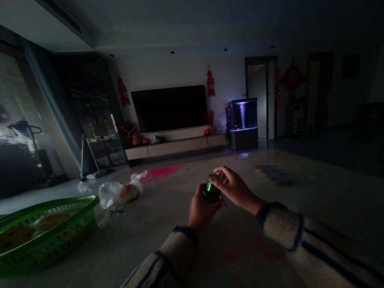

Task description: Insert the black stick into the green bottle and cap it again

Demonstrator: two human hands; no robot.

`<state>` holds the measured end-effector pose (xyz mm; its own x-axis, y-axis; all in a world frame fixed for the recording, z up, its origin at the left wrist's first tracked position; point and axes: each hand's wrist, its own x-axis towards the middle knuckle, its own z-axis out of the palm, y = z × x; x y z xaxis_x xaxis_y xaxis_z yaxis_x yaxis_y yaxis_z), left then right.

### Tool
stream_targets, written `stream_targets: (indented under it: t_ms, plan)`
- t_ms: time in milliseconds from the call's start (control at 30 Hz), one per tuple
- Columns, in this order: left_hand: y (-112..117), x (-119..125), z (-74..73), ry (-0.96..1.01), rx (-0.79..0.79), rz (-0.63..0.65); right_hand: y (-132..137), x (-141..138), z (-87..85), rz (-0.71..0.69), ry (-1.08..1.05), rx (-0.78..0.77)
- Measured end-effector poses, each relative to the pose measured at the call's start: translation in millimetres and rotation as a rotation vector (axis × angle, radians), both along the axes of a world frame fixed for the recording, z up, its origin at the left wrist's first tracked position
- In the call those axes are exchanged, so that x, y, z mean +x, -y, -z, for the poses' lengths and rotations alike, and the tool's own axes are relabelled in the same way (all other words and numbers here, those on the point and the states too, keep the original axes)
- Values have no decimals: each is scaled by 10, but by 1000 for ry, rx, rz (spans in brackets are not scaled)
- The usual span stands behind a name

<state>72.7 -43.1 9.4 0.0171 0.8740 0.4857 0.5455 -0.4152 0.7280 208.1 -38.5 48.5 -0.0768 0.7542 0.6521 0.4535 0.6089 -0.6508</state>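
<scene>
My left hand (200, 210) is wrapped around a small dark green bottle (210, 193), holding it up over the table. My right hand (234, 186) reaches in from the right and pinches the bottle's green top with thumb and fingertips. Both arms wear a cream knitted sleeve with dark stripes. The bottle's lower part is hidden inside my left fist.
A green plastic basket (60, 236) with round food items sits at the near left of the table. A clear plastic bag (118, 193) with a bun lies beyond it. Across the dim room stand a TV (169, 108), a low cabinet (177, 145) and a lit fish tank (242, 120).
</scene>
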Motion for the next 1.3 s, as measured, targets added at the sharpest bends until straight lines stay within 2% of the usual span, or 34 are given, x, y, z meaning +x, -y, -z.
stream_targets:
  t_ms: [100, 200, 367, 633, 867, 1000, 1067, 1233, 1300]
  plan:
    - [35, 5, -22, -67, -9, -27, 67, 38, -64, 126, 188, 73]
    - [66, 6, -60, -110, 0, -43, 92, 59, -92, 152, 257, 70]
    - [74, -11, -107, -183, -12, -91, 76, 75, -98, 65, 234, 52]
    - [79, -21, -131, -208, -27, -110, 77, 77, -105, 20, 240, 32]
    - [48, -51, -98, -208, -30, -103, 12, 126, -84, -133, 272, 89]
    - [44, -59, -85, -197, -32, -104, 8, 150, -69, -156, 300, 99]
    - [60, -54, -101, -192, -27, -108, 31, 143, -71, -114, 318, 85]
    - [111, -28, -150, -183, -21, -98, 91, 70, -77, 143, 265, -21]
    - [113, -22, -149, -189, -29, -101, 90, 48, -70, 159, 246, -12]
